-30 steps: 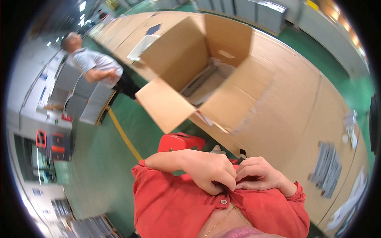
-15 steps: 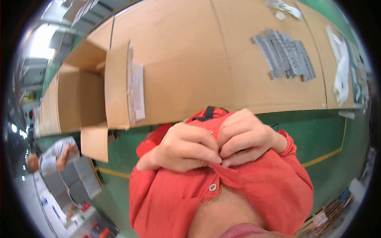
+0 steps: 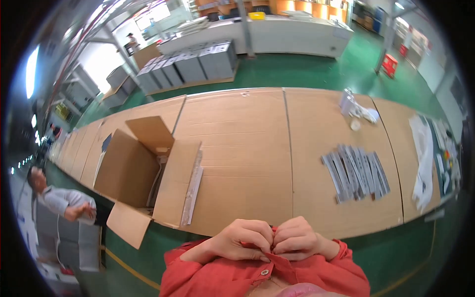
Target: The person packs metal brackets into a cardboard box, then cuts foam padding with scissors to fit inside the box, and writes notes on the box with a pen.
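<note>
Both hands meet at the chest: the left hand (image 3: 241,240) and right hand (image 3: 296,239) each have their grip pinched together on the red shirt collar (image 3: 275,258). Beyond lie the cardboard-covered tabletop (image 3: 247,148), an open carton (image 3: 148,173) and grey strips (image 3: 356,173).

Bare cardboard tabletop (image 3: 247,163) between open box (image 3: 143,173) and grey strips (image 3: 356,173).

A red shirt (image 3: 302,274) with a small round button (image 3: 265,272) is seen at the bottom centre, worn on the chest. Its collar edge is bunched up and pinched between the fingertips of both hands, directly beneath them; the cloth lies creased below.
</note>
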A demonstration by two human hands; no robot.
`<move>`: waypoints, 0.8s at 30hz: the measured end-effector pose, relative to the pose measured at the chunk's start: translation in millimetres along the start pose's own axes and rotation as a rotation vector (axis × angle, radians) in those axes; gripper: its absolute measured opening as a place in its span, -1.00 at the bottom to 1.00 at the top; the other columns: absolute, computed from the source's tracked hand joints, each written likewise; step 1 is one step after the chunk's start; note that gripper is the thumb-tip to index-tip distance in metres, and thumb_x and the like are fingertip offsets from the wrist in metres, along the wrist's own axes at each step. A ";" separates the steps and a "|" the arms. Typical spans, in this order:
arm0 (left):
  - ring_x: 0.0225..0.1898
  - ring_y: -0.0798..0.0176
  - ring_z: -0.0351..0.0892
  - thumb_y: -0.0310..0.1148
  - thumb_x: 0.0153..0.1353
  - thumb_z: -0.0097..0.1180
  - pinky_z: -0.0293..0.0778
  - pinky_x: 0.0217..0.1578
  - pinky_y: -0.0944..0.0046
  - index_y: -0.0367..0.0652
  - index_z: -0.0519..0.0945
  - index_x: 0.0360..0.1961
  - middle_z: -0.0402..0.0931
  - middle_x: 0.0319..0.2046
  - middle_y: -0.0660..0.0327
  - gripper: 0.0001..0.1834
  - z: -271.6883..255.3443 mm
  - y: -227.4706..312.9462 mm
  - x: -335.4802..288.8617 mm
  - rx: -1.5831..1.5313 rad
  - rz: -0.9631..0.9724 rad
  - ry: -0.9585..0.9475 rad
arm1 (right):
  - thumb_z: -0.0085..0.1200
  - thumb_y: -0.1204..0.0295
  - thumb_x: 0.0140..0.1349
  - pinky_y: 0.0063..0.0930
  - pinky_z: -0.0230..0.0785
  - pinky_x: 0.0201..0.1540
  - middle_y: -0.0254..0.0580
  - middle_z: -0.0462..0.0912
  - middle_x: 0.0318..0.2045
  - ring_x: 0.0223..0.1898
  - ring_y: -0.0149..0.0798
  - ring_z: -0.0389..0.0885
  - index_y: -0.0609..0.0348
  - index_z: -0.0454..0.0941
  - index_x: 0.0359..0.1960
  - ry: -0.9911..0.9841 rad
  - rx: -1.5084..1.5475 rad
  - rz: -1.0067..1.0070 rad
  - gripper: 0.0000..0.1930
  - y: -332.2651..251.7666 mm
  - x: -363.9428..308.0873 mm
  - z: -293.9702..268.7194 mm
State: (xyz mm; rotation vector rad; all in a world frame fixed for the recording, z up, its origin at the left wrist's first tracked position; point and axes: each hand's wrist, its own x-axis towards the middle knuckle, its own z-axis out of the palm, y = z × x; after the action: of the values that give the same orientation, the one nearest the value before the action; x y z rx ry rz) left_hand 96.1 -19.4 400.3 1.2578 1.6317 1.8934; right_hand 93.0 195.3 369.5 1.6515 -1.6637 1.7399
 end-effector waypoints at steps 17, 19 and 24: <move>-0.38 0.06 0.62 -0.58 0.03 0.33 0.51 -0.41 0.21 -0.27 0.66 -0.27 0.62 -0.35 0.08 -0.81 -10.8 -10.0 14.9 0.108 0.154 -0.144 | 0.40 0.38 -0.13 -0.47 0.29 -0.60 -0.28 0.56 -0.57 -0.59 -0.24 0.54 0.11 0.52 -0.54 -0.029 -0.017 0.188 -0.75 9.0 -4.0 -12.1; -0.39 0.04 0.62 -0.58 0.03 0.33 0.51 -0.42 0.20 -0.27 0.66 -0.27 0.62 -0.35 0.08 -0.80 -8.8 -10.7 11.8 0.141 0.179 -0.108 | 0.41 0.38 -0.14 -0.47 0.31 -0.59 -0.27 0.57 -0.57 -0.59 -0.24 0.55 0.11 0.54 -0.53 0.010 -0.009 0.197 -0.76 9.3 -9.2 -9.3; -0.39 0.03 0.64 -0.57 0.03 0.31 0.53 -0.43 0.20 -0.25 0.66 -0.24 0.64 -0.33 0.07 -0.79 -8.4 -12.9 2.3 0.192 0.184 -0.115 | 0.39 0.42 -0.14 -0.47 0.38 -0.57 -0.24 0.61 -0.55 -0.56 -0.23 0.59 0.14 0.58 -0.52 0.082 0.034 0.212 -0.80 10.2 -6.5 -3.9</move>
State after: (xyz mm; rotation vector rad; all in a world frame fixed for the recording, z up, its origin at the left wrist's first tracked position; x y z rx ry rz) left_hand 84.6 -19.2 389.9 1.6138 1.7215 1.7612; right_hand 85.2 198.2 359.9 1.4406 -1.8376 1.9145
